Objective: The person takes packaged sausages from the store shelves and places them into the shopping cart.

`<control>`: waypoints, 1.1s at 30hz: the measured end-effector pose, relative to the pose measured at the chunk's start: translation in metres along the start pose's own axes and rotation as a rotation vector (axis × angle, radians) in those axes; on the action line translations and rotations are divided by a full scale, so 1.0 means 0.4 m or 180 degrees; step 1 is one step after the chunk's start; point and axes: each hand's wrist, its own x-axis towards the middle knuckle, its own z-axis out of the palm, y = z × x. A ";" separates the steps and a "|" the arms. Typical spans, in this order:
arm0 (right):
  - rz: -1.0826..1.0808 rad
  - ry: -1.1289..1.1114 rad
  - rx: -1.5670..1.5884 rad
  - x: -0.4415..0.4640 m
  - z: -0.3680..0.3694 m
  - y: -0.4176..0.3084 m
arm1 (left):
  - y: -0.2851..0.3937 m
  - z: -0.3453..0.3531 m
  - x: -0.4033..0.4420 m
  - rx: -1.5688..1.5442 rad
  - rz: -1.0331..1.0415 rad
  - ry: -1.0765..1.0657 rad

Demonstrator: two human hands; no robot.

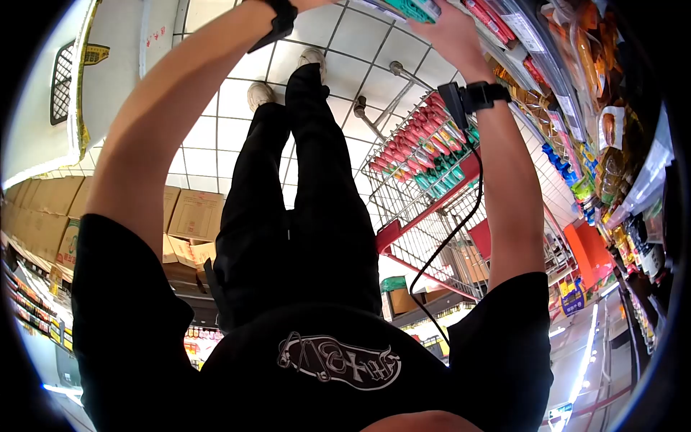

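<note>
1 green packet (412,9), aslant in right hand (452,34)

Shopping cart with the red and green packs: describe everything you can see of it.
The shopping cart has a silvery, metal-looking wire basket with a red bar, seemingly plastic, along its near end. It stands upright on the white tiled floor to the person's right, and two casters show. Pink-red packs and teal-green packs lie piled in the basket. The right forearm and a black cable hide parts of it; the right hand is apart from it.
</note>
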 end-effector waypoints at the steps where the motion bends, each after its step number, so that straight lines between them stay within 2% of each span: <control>1: -0.0194 -0.0002 0.0028 -0.020 -0.002 0.008 | 0.017 -0.020 -0.008 -0.0263 0.0094 0.0325; 2: -0.0182 0.0036 0.0033 -0.041 -0.008 0.004 | 0.028 -0.037 -0.022 -0.0483 0.0436 0.0567; 4: -0.0020 -0.0505 0.0201 -0.091 -0.026 -0.025 | 0.060 -0.078 -0.080 -0.0988 -0.0041 0.0456; 6: -0.0105 -0.0546 0.0549 -0.159 -0.050 -0.094 | 0.095 -0.134 -0.142 -0.1330 -0.0234 0.0363; 7: -0.0233 -0.0520 0.0647 -0.192 -0.058 -0.128 | 0.133 -0.153 -0.169 -0.2160 -0.0334 0.0515; 9: -0.0034 -0.0787 0.1390 -0.256 -0.066 -0.191 | 0.183 -0.196 -0.253 -0.3184 -0.0930 0.0279; 11: -0.0042 -0.0971 0.1472 -0.315 -0.087 -0.269 | 0.238 -0.273 -0.311 -0.3707 -0.1109 0.0205; 13: 0.0116 -0.1117 0.1313 -0.369 -0.124 -0.361 | 0.283 -0.331 -0.371 -0.4123 -0.0993 0.0409; 15: -0.0058 -0.0892 0.1127 -0.421 -0.139 -0.428 | 0.349 -0.404 -0.409 -0.4185 -0.1010 0.0449; 17: -0.0232 -0.0739 0.1058 -0.473 -0.159 -0.492 | 0.423 -0.469 -0.433 -0.3755 -0.1068 0.0484; 19: 0.0120 -0.0968 0.1376 -0.530 -0.196 -0.561 | 0.474 -0.524 -0.448 -0.3144 -0.1247 0.0388; 21: 0.0137 -0.0973 0.1252 -0.568 -0.228 -0.601 | 0.507 -0.575 -0.446 -0.2677 -0.1047 0.0318; 23: -0.0163 -0.0665 0.1045 -0.624 -0.257 -0.643 | 0.560 -0.625 -0.445 -0.3050 -0.1276 0.0314; 25: 0.0035 -0.0584 0.0741 -0.664 -0.284 -0.676 | 0.576 -0.654 -0.441 -0.2922 -0.1073 0.0220; 28: -0.0131 -0.0307 0.1248 -0.719 -0.280 -0.700 | 0.590 -0.662 -0.452 -0.3868 -0.1251 0.0103; 29: -0.0140 -0.0230 0.1234 -0.731 -0.289 -0.704 | 0.593 -0.664 -0.455 -0.3848 -0.1176 0.0077; 31: 0.0248 -0.0543 0.1075 -0.762 -0.299 -0.744 | 0.601 -0.674 -0.476 -0.4425 -0.1556 -0.0381; 33: 0.0156 -0.0484 0.1336 -0.787 -0.288 -0.763 | 0.601 -0.682 -0.496 -0.4502 -0.1582 -0.0521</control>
